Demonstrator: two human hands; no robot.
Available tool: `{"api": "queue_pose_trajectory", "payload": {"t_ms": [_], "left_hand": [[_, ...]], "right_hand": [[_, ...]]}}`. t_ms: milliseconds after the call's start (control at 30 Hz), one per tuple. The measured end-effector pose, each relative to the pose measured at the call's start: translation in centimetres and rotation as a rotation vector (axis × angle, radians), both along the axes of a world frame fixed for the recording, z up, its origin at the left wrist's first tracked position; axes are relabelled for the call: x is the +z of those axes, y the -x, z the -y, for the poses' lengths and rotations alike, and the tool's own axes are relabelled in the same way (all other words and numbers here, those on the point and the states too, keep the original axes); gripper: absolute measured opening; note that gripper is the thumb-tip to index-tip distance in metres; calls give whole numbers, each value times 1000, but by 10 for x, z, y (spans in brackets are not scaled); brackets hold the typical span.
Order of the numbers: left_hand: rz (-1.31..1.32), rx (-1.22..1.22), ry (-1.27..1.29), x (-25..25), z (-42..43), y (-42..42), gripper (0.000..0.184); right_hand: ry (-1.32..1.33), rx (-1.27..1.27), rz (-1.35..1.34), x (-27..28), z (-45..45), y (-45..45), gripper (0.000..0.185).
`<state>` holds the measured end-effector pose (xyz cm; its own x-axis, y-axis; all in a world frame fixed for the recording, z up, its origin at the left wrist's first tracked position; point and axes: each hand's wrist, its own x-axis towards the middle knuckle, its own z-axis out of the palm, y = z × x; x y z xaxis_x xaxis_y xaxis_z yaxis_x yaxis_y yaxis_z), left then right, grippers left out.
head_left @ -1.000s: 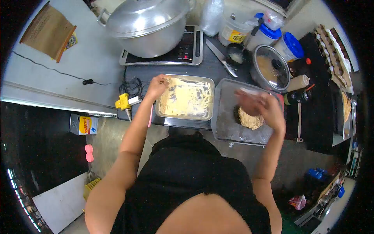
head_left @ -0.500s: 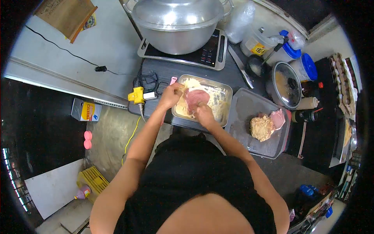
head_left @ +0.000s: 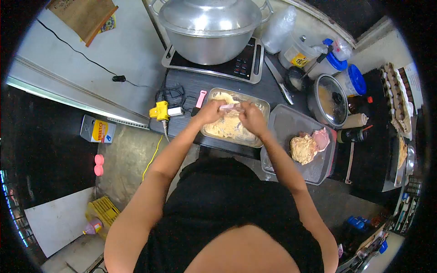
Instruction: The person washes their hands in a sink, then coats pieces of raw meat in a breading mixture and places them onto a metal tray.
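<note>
Meat (head_left: 231,108), in the head view, is held over a metal tray (head_left: 268,112) of pale powder (head_left: 230,129), its left end gripped by the left hand (head_left: 210,112), its right end by the right hand (head_left: 252,117). On the right, a grey tray (head_left: 282,122) bears a coated piece (head_left: 303,149) touching a pink slice (head_left: 321,139). Farther off, a lidded pot (head_left: 211,38) stands on a cooktop (head_left: 246,63).

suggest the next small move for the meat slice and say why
I'd probably lower the meat slice into the pale powder: the left hand and right hand hold it between them over the metal tray, where plenty of powder lies.
</note>
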<state>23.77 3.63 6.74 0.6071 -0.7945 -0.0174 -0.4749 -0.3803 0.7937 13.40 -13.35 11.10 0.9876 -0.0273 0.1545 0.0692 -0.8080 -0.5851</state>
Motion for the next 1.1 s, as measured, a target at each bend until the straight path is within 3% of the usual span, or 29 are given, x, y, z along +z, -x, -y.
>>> {"api": "queue_pose_trajectory", "payload": {"t_ms": [100,167,267,367,400,500,533,667,767,833,900,933,1067,1100], "left_hand": [[-257,22,42,20,-3,-5,27],[-211,42,-29,16,-5,-6,29],[-42,67,-154,-16,-1,-3,32],[89,166,-283,-38,4,10,32],[168,180,-349,-23,4,18,38],[331,47,-245,-27,-4,40,47],[363,26,-328,-34,-5,50,52],[605,60,-286,-50,-4,53,39],[198,-99,-447,-34,4,28,28],[169,47,-380,-30,9,14,22],[271,174,-332,4,14,13,24],[285,230,-298,-34,17,2,37],[347,443,-117,-1,7,5,63],[337,479,-142,-1,6,2,62]], "right_hand": [[-211,-106,-95,6,16,-6,30],[-376,-173,-181,0,19,-9,34],[-293,-216,-388,-45,17,-14,38],[13,-221,-89,-73,3,-4,40],[30,-236,-128,-63,-6,0,46],[195,103,35,-67,-11,9,50],[190,217,53,-80,-12,11,52],[255,274,37,-79,-17,15,51],[167,210,2,-69,-13,8,42],[34,71,-67,-65,-9,-2,36],[41,-46,89,-67,-10,-16,30],[40,-80,91,-73,-10,-24,31],[49,-166,-207,-77,-7,-57,34],[17,-188,-201,-78,-11,-63,34]]}}
